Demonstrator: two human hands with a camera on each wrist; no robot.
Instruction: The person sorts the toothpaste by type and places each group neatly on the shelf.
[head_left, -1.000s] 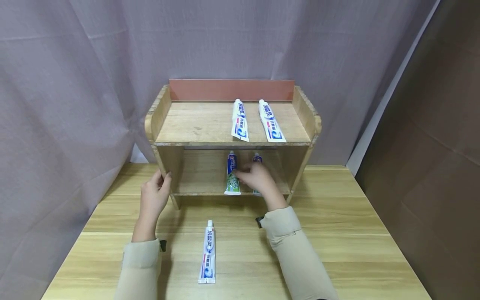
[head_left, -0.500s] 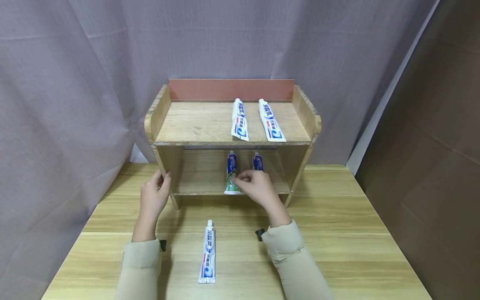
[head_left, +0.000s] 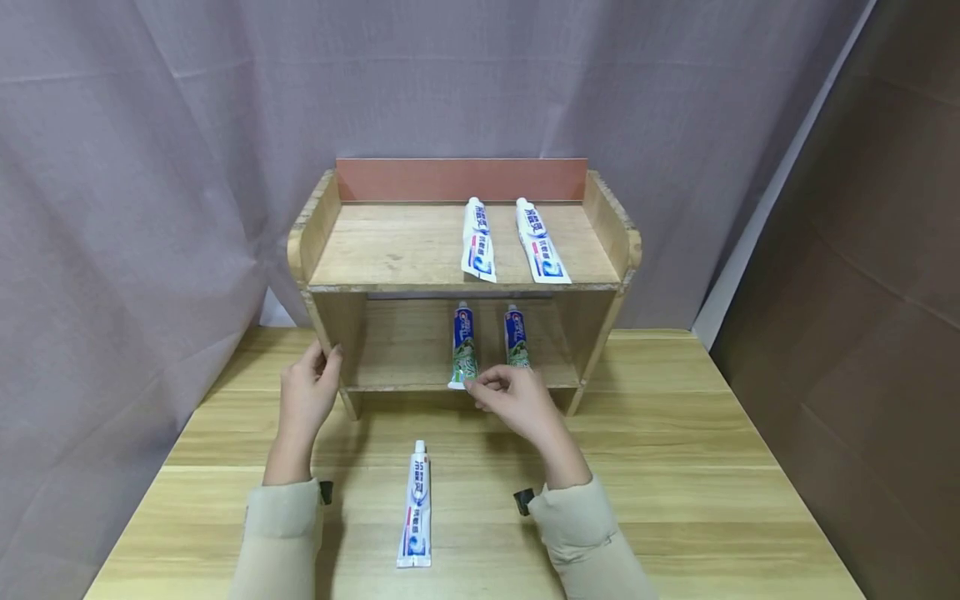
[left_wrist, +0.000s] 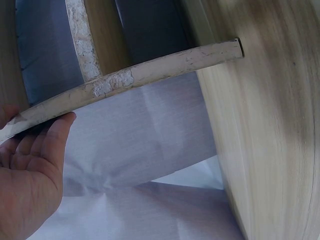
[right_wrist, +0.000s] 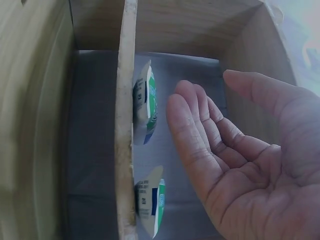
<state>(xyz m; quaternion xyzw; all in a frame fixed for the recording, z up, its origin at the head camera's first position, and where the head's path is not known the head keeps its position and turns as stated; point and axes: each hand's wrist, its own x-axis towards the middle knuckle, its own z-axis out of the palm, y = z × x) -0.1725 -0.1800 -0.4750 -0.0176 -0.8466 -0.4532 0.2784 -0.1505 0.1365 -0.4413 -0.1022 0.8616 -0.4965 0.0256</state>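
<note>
My left hand (head_left: 310, 387) grips the left side panel of a small wooden two-tier shelf (head_left: 397, 279); in the left wrist view its fingers (left_wrist: 56, 140) lie along one face of the panel, the thumb on the other. Two blue-and-green toothpaste tubes lie on the lower tier, caps to the back: a left tube (head_left: 463, 342) and a right tube (head_left: 516, 333). Just in front of them is my right hand (head_left: 517, 404). The right wrist view shows its thumb and fingers apart with nothing between them, clear of both tubes. From the head, the hand covers the right tube's bottom end.
On the upper tier lie two white-and-blue toothpaste tubes, one nearer the middle (head_left: 478, 242) and one farther right (head_left: 542, 242). Another white toothpaste tube (head_left: 416, 508) lies on the wooden table (head_left: 697, 500) in front of the shelf. Grey cloth (head_left: 450, 75) hangs behind.
My right hand has drawn back toward the front from the lower tier, uncovering more of the right blue-and-green tube. Both tubes there stay in place. The left hand has not moved.
</note>
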